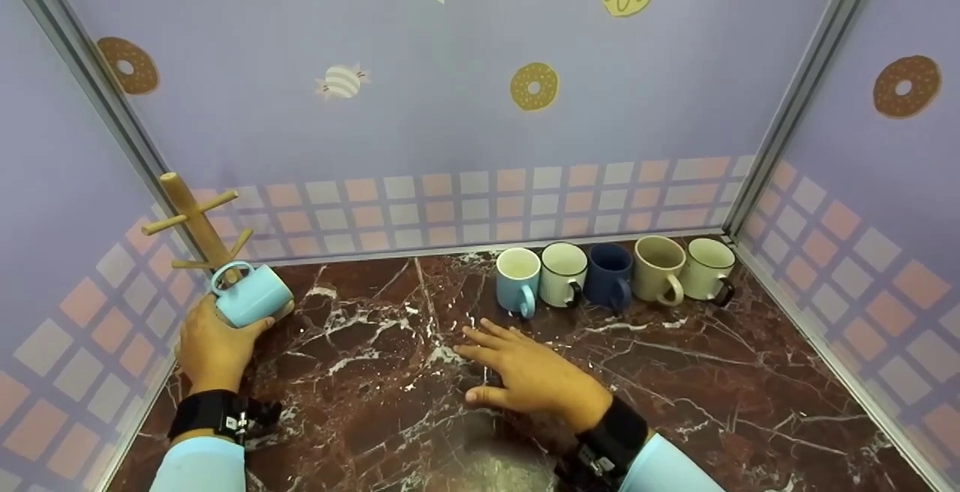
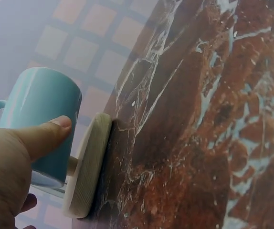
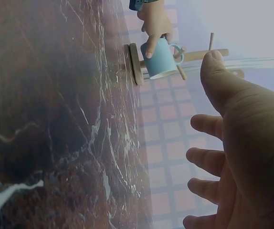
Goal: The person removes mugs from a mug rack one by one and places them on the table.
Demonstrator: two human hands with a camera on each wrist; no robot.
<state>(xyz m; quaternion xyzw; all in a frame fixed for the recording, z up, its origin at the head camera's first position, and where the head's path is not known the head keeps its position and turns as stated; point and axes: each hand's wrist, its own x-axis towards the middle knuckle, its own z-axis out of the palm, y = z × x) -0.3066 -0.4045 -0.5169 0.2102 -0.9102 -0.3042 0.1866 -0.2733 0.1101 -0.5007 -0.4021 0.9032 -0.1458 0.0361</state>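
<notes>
My left hand grips a light blue mug by its body, thumb along the near side. The mug lies tipped sideways beside a wooden mug tree, its handle toward a lower peg; whether the handle loops that peg I cannot tell. In the left wrist view the mug is just above the stand's wooden base. Over the middle of the table, my right hand has its fingers spread and holds nothing; the right wrist view shows its palm side.
A row of mugs stands along the back wall: a light blue mug, a white mug with black rim, a navy mug, a tan mug and another white mug. Walls enclose the dark red marbled table.
</notes>
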